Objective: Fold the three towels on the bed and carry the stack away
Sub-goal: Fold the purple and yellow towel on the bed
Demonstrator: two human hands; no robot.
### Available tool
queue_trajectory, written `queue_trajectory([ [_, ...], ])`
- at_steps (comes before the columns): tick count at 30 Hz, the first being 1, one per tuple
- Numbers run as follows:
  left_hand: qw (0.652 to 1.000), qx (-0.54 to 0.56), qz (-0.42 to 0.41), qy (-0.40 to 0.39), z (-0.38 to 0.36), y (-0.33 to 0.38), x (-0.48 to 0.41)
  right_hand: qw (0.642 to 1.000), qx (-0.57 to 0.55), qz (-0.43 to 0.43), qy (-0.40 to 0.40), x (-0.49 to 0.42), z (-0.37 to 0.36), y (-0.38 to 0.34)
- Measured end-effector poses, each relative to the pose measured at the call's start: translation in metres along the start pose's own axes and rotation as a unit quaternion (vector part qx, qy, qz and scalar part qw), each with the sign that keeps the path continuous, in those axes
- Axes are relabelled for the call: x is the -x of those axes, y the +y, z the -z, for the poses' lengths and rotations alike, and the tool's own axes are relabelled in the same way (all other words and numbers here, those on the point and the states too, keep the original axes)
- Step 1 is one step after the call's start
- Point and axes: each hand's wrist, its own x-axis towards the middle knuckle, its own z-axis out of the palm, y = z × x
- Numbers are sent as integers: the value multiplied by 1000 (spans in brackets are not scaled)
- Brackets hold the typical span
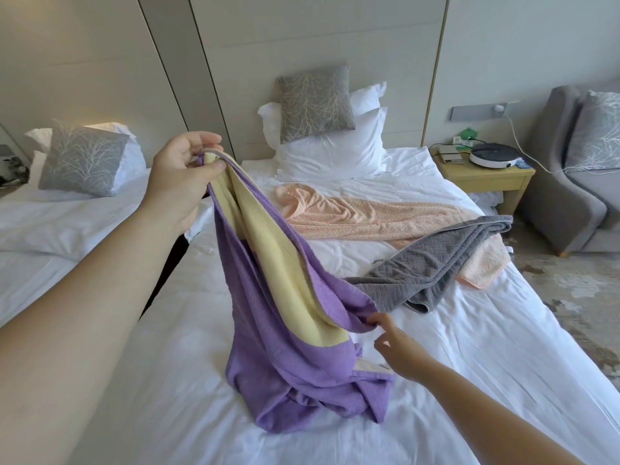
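Observation:
A purple towel with a yellow band (285,317) hangs from my left hand (183,177), which pinches its top corner high above the white bed (486,364). The towel's lower part is bunched on the sheet. My right hand (394,344) grips the towel's edge lower down, to the right. Farther up the bed a peach towel (362,216) lies spread and crumpled. A grey towel (432,260) lies rumpled on top of the peach towel's right end.
White pillows and a grey cushion (315,104) lean on the headboard. A second bed (67,216) stands to the left across a narrow gap. Right of the bed are a wooden nightstand (486,179) with a round device and cables, and a grey armchair (577,182).

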Motion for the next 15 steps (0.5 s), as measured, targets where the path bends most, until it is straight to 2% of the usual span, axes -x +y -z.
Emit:
queue_trajectory([
  [2, 1000, 6, 2, -16, -2, 2, 1, 996, -73, 25, 52, -6, 2, -7],
  [5, 999, 12, 3, -39, -9, 5, 2, 964, -210, -31, 159, -23, 11, -24],
  [7, 999, 14, -2, -53, -11, 7, 3, 904, -351, -75, 233, -35, 26, -36],
  [9, 998, 19, -9, -66, -12, 10, 3, 816, -519, -72, 244, -43, 43, -46],
  [10, 997, 22, -13, -73, -12, 12, 4, 804, -542, -68, 234, -45, 48, -48],
  [13, 995, 29, -26, -93, -14, 18, 4, 910, -348, -13, 224, -38, 47, -62],
  [15, 993, 21, -35, -114, -17, 22, 5, 944, -268, 66, 183, -32, 38, -76],
])
